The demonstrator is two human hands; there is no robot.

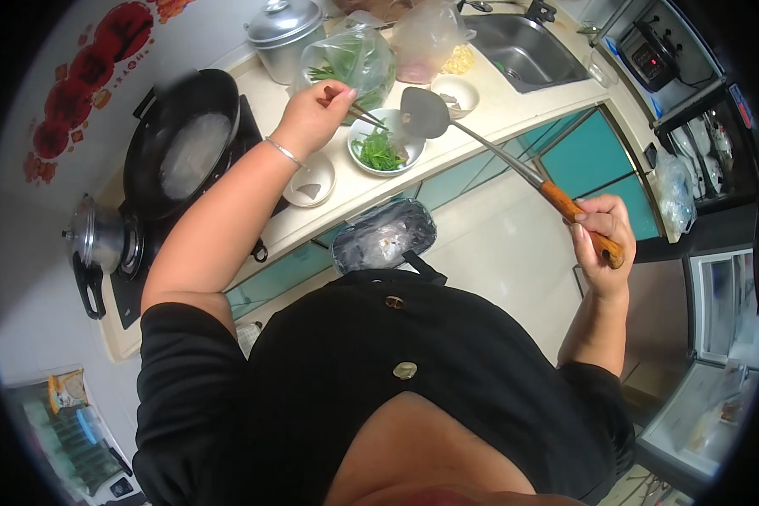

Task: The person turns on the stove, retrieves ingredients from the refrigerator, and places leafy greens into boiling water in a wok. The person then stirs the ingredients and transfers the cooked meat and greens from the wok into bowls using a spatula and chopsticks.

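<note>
My left hand [314, 110] pinches a pair of chopsticks [364, 113], whose tips reach over a white bowl [413, 157] of chopped green leaves [379, 150]. Wrapped round the wooden handle of a long spatula [502, 154] is my right hand [600, 236]. The flat metal blade is raised at the right of the bowl's rim. A smaller white bowl [322, 196] with a spoon in it stands at the lower left of the leaves, and another small bowl [472, 91] sits behind the blade.
On the stove at the left are a black wok [196, 156] holding whitish liquid and a pressure cooker [97, 239]. A lidded metal pot [288, 46], a bag of greens [350, 63] and a sink [527, 55] line the back. Below the counter is a lined bin [385, 239]; an open fridge [691, 405] stands right.
</note>
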